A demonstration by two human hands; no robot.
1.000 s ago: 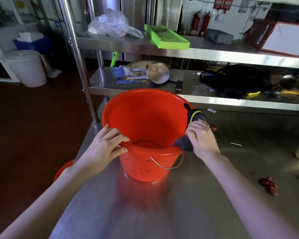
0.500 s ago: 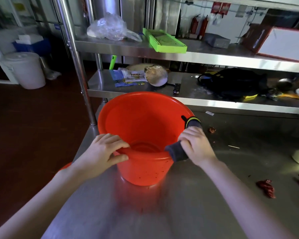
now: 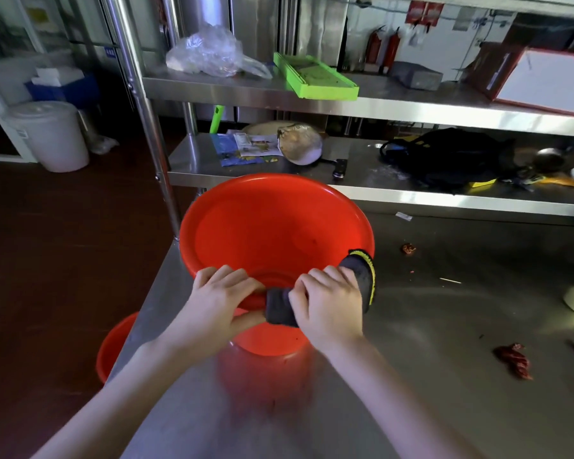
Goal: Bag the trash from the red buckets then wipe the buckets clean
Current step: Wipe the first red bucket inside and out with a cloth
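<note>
The red bucket (image 3: 272,233) stands on the steel table (image 3: 444,326), near its left edge. The left hand (image 3: 212,303) clamps the near rim, fingers inside and thumb outside. Just to its right, the right hand (image 3: 328,303) grips a dark cloth (image 3: 362,276) draped over the rim. A 2nd red bucket (image 3: 113,346) sits on the floor to the left.

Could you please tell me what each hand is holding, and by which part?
The left hand grips the red bucket by its near rim. The right hand grips a dark cloth around its middle, draped over that same rim.
</note>
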